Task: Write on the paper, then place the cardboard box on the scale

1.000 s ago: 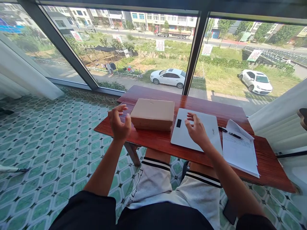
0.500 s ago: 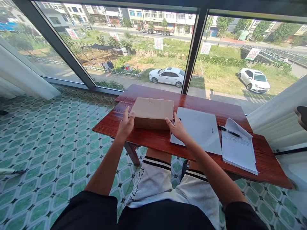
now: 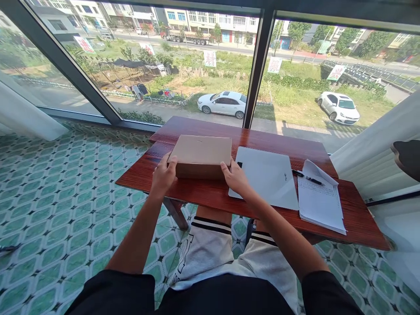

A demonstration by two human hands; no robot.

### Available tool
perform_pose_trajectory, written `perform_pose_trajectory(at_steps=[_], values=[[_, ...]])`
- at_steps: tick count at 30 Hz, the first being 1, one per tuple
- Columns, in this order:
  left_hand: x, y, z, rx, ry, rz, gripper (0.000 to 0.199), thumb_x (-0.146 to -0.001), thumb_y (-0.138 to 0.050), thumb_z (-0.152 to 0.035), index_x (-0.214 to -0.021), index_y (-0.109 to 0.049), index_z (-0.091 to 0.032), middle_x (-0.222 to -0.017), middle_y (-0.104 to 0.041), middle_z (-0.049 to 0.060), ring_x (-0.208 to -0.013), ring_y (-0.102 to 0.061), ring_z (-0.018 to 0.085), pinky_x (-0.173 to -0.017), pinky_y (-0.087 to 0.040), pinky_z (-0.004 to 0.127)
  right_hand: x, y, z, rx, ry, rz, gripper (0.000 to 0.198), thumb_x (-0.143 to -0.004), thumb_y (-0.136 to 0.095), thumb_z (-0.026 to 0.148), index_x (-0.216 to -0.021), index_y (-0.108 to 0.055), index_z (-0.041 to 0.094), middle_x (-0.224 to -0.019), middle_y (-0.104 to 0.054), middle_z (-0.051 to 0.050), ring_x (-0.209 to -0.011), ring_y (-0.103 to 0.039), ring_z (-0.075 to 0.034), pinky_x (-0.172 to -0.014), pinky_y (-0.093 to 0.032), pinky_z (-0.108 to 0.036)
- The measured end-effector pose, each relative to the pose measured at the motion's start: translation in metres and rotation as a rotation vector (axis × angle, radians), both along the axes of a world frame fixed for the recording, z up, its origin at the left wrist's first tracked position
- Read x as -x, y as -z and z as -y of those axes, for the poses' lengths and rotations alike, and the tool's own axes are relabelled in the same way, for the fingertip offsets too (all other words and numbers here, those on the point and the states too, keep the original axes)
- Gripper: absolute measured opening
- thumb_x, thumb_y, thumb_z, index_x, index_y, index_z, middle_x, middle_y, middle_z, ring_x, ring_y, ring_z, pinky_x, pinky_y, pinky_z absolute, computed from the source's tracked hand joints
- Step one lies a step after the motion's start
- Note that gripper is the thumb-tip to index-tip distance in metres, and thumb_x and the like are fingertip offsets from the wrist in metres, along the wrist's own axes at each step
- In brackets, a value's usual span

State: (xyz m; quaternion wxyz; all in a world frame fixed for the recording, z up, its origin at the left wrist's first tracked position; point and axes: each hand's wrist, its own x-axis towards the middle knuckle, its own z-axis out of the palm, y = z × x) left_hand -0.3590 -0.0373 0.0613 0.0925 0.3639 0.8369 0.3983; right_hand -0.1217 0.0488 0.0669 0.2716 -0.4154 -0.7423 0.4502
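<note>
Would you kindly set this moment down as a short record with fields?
Surface: red wooden table by a window
Left hand: on the left end of the cardboard box
Right hand: on the box's right end
Beside the box: white closed laptop, to its right
Far right: stack of papers with a pen at its top edge
Floor: green patterned tiles

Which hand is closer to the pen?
Right. The right hand grips the box's right end, beside the tablet; the pen lies beyond it. The left hand holds the far left end.
</note>
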Motion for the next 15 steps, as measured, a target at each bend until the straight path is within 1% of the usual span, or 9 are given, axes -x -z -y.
perform_pose_trajectory(at_steps=[3, 9, 11, 15], values=[[-0.001, 0.0, -0.001, -0.004, -0.02, -0.008, 0.064, -0.091, -0.037, -0.052, -0.143, -0.056, -0.02, -0.143, -0.062, 0.015, -0.136, -0.054, 0.036, -0.117, -0.039, 0.055, 0.002, -0.002, 0.001, 0.004, 0.012, 0.01, 0.06, -0.098, -0.035, 0.048, -0.149, -0.043, 0.018, -0.147, -0.054, -0.013, -0.135, -0.052, -0.032, -0.116, -0.041, -0.052], [0.003, 0.002, -0.002, -0.061, -0.001, 0.004, 0.06, -0.09, -0.039, -0.052, -0.137, -0.061, -0.022, -0.14, -0.065, 0.009, -0.131, -0.059, 0.027, -0.116, -0.043, 0.043, 0.003, -0.006, 0.003, 0.026, 0.02, 0.028, 0.06, -0.097, -0.034, 0.048, -0.147, -0.044, 0.016, -0.144, -0.056, -0.014, -0.133, -0.053, -0.034, -0.115, -0.042, -0.053], [0.001, -0.003, 0.0, -0.048, -0.008, -0.003, 0.061, -0.09, -0.038, -0.052, -0.139, -0.06, -0.022, -0.14, -0.065, 0.01, -0.131, -0.058, 0.029, -0.116, -0.042, 0.044, 0.003, -0.008, 0.004, 0.032, 0.019, 0.028, 0.059, -0.097, -0.033, 0.049, -0.146, -0.045, 0.018, -0.144, -0.056, -0.013, -0.132, -0.053, -0.035, -0.114, -0.042, -0.054], [-0.007, -0.017, 0.003, 0.006, -0.043, -0.024, 0.065, -0.091, -0.036, -0.054, -0.145, -0.055, -0.023, -0.145, -0.061, 0.012, -0.135, -0.055, 0.036, -0.116, -0.04, 0.053, 0.001, -0.011, 0.006, 0.058, 0.017, -0.008, 0.059, -0.097, -0.033, 0.05, -0.146, -0.045, 0.02, -0.146, -0.055, -0.011, -0.133, -0.053, -0.034, -0.114, -0.042, -0.052]])
